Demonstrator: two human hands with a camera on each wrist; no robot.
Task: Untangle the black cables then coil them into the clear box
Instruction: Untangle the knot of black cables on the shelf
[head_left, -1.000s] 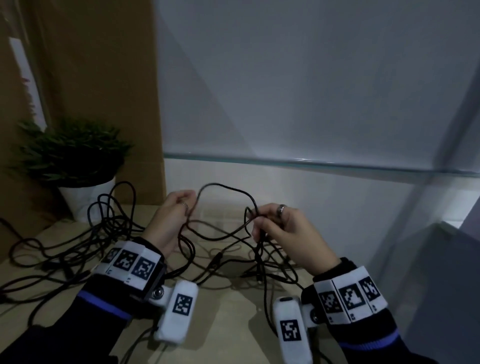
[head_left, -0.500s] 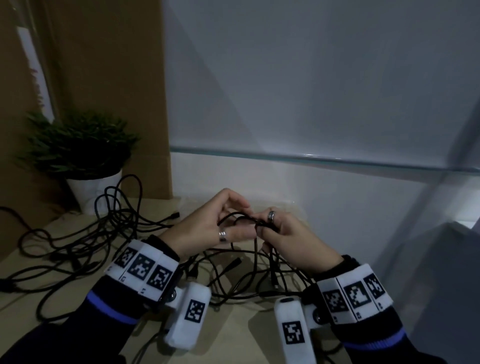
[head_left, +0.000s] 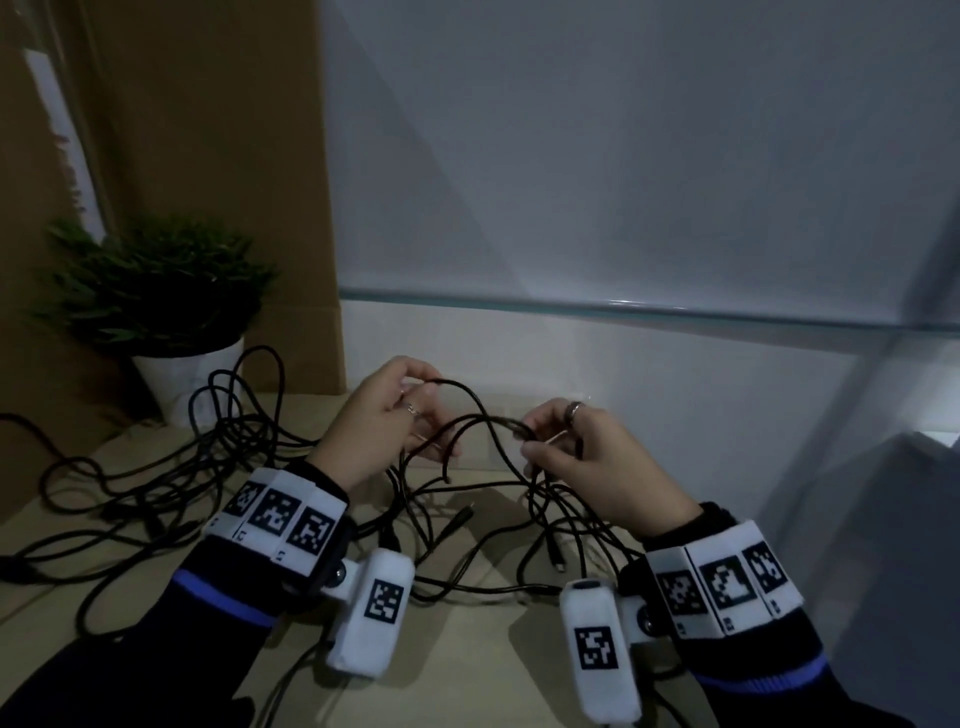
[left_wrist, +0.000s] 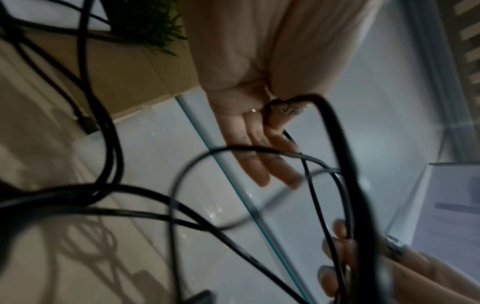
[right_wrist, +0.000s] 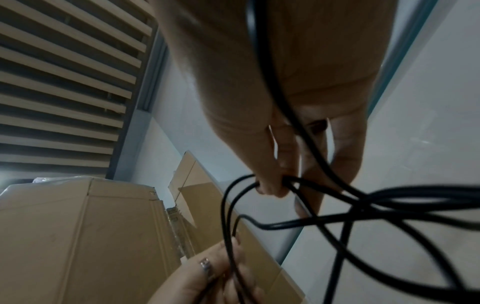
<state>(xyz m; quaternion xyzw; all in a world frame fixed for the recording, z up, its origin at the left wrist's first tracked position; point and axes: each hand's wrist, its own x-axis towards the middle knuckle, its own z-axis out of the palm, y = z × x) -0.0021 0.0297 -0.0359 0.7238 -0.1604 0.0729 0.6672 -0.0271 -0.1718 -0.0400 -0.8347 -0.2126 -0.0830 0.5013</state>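
Observation:
Black cables (head_left: 156, 467) lie tangled on the wooden table (head_left: 483, 654), spreading left and running under both hands. My left hand (head_left: 423, 384) pinches one strand between thumb and forefinger and holds it up; in the left wrist view the left hand (left_wrist: 283, 107) has its other fingers straight. My right hand (head_left: 530, 441) grips a bunch of strands (right_wrist: 311, 222) a little lower to the right, and loops (head_left: 467, 431) hang between the hands. The clear box's wall (head_left: 623, 364), with a greenish rim (head_left: 623, 307), stands right behind the hands.
A potted plant (head_left: 156, 301) in a white pot stands at the back left beside a brown cardboard panel (head_left: 208, 156). Loose cable plugs (head_left: 460, 519) lie on the table between my wrists. Cardboard boxes (right_wrist: 78, 236) show in the right wrist view.
Half a second ago the hands met over the cables. They have since drawn apart, the left hand lifting a strand up and to the left so that loops stretch between them.

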